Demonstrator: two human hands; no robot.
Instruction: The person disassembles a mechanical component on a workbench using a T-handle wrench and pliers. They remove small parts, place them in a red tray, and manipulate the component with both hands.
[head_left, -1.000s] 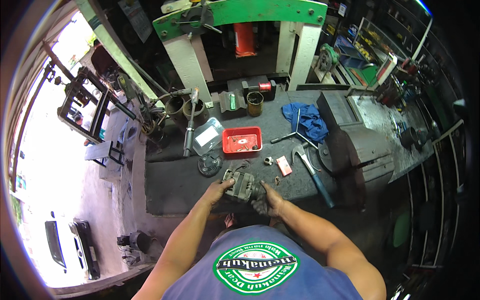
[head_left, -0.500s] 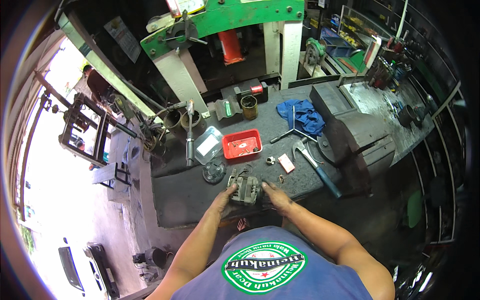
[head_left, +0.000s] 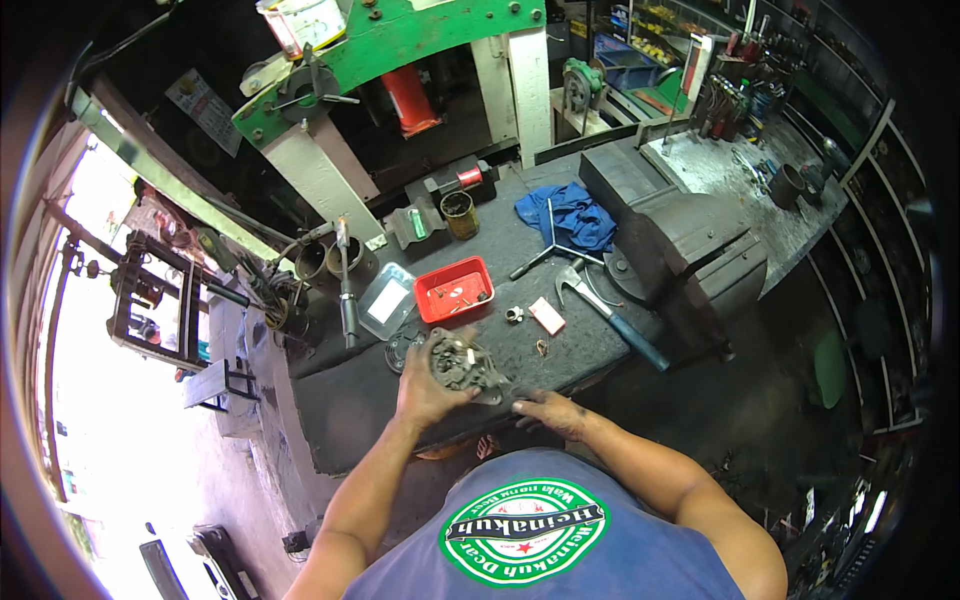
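Observation:
An alternator (head_left: 466,362) with a grey metal housing is tilted at the bench's near edge, its end with exposed inner parts turned up. My left hand (head_left: 426,390) is wrapped round its left side, thumb across the near side. My right hand (head_left: 552,412) is closed at the dark lower-right end of the alternator, its fingertips partly hidden. Just behind my left hand lies a round black slotted cover (head_left: 398,350), partly covered by it. Beyond the alternator stands a red plastic tray (head_left: 452,312) with small metal parts inside.
Right of the tray lie a small pink-and-white box (head_left: 546,316), a hammer (head_left: 622,325) with a blue handle and a blue cloth (head_left: 580,220). A large bench vise (head_left: 700,250) stands at the right. A clear plastic container (head_left: 386,308) and metal cans (head_left: 459,216) are farther back.
The alternator has turned from lying sideways to showing its open end upward. My left hand has shifted left round it, and my right hand has moved slightly nearer. The whole view has shifted.

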